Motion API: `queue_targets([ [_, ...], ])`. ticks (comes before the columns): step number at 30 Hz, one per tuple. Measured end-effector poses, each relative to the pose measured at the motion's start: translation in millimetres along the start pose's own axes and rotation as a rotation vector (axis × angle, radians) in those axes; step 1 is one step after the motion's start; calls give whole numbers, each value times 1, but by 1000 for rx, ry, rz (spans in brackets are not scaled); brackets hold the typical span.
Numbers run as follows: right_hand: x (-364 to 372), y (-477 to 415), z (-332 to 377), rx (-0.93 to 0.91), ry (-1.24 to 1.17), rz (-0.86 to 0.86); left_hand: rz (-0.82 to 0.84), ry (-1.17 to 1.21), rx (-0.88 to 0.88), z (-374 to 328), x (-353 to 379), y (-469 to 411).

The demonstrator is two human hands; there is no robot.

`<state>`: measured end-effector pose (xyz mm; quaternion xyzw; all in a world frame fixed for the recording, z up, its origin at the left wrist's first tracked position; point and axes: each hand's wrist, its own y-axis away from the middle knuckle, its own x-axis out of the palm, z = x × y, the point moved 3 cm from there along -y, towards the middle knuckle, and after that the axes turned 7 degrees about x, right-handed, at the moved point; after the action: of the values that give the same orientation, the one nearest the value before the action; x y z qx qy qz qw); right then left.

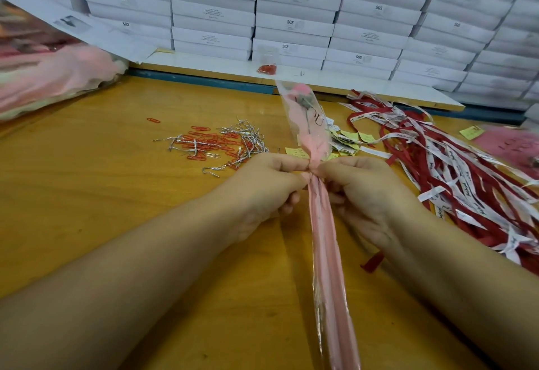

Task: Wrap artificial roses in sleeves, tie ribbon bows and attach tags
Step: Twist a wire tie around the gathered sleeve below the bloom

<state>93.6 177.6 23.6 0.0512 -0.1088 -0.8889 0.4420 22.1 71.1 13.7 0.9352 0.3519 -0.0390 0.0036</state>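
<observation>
Rose sleeve (326, 238) pinched at neck by left grip (268, 188) & right grip (367, 194), both curled tight; ribbons (437, 165) nr on surface (116, 194).

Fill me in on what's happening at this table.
A person's left hand and right hand both pinch a sleeved rose at its gathered neck, above the wooden table. No bow shows on it yet. Red and white ribbons lie to the right, tags just behind the hands, red paper clips and silver twist ties to the left.
</observation>
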Motion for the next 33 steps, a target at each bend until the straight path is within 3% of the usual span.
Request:
queue_targets([
  [3,3,2,2,-43,44,-7,-53,-137,77,-5,-2,1],
  [7,6,3,0,-124,169,-34,-120,-592,249,-13,0,1],
  [11,11,9,8,-407,630,-106,-138,-595,224,-11,-1,0],
  [15,14,11,11,-495,763,-110,-118,-370,206,-6,-6,-2],
  [19,13,14,10,-453,729,-77,-107,-46,72,2,-9,0],
  [25,1,4,10,-184,367,43,-99,150,-42,0,-2,3],
  [33,-3,4,12,-64,165,129,-11,165,-26,-3,2,6],
])
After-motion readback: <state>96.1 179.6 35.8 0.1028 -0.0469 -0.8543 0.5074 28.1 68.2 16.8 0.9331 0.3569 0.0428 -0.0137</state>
